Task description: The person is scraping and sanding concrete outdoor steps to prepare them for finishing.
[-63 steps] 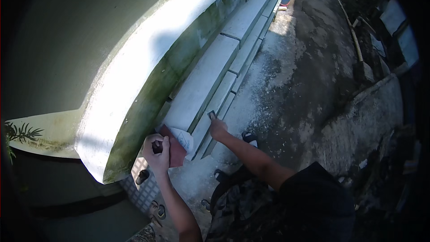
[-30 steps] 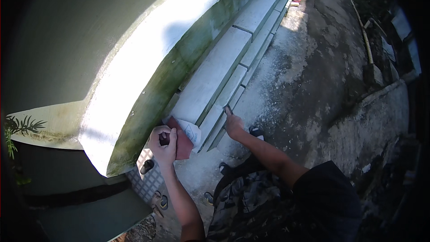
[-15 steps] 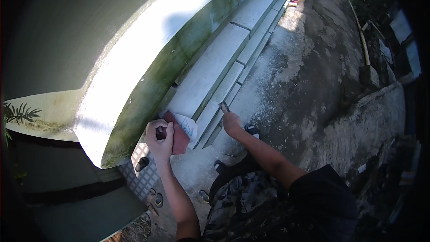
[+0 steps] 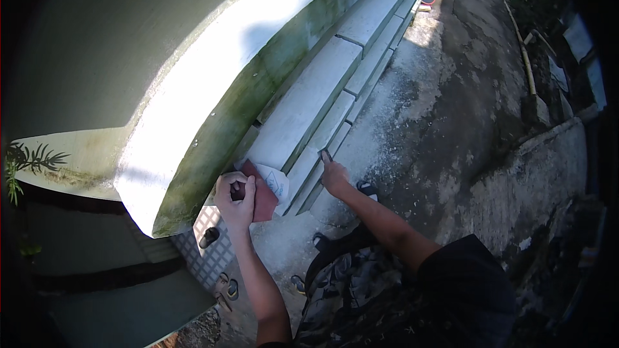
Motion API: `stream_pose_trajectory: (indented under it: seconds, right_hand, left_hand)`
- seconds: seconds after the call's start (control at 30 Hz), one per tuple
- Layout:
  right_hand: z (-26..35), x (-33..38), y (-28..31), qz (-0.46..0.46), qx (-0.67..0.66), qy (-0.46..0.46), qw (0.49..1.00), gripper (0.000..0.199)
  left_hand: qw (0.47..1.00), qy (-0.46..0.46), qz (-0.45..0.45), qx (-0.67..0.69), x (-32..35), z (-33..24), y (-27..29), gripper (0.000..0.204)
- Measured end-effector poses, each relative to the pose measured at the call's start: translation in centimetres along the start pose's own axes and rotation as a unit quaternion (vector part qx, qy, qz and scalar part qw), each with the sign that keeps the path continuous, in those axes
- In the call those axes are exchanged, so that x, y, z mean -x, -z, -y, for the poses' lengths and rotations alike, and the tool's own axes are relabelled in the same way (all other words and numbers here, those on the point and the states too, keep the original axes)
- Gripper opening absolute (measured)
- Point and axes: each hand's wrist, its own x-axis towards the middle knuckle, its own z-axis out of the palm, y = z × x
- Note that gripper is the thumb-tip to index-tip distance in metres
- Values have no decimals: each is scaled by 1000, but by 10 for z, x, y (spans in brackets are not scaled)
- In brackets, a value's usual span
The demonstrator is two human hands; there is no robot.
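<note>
While sunlight bleaches the thick curved ledge (image 4: 213, 64) at ten o'clock, blotched ground (image 4: 467, 103) stretches away at two, and between them long pale slabs (image 4: 309, 96) step down from twelve towards the person's hands. At eight o'clock the left hand (image 4: 237, 205) pinches a red-brown sheet (image 4: 265, 203) between thumb and fingers, a white printed sheet (image 4: 277, 182) peeking out beyond it. Nearer the middle, at five, the right hand (image 4: 336, 177) is closed on a small dark piece (image 4: 325, 155) set at the edge of a low, narrow slab.

What worries me, watching, is that the edge gives little to bear on: a crooked push could send the dark piece over it and graze the fingertips. A slackened pinch, or a breeze, could drop the red-brown sheet.

The left forearm rises steeply from between six and seven, thumb and forefinger curled into a ring. The right slants in from four, its fingers pointing towards eleven.
</note>
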Motion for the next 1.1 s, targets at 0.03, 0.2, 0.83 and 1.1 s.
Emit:
stream_pose_trajectory:
  seconds: [0.03, 0.2, 0.83, 1.1]
  right_hand:
    - [0, 1, 0, 7, -1, 0, 1000, 68]
    - [5, -30, -1, -29, -15, -1, 999, 67]
    - [-8, 12, -2, -21, -35, 1, 999, 66]
    - [-28, 1, -27, -80, -160, 18, 984, 58]
  left_hand:
    - [1000, 1, 0, 9, 0, 1, 0, 17]
    - [1000, 9, 10, -3, -4, -7, 1, 17]
    - [1000, 11, -2, 5, -3, -2, 1, 17]
    - [1000, 9, 5, -3, -3, -3, -1, 17]
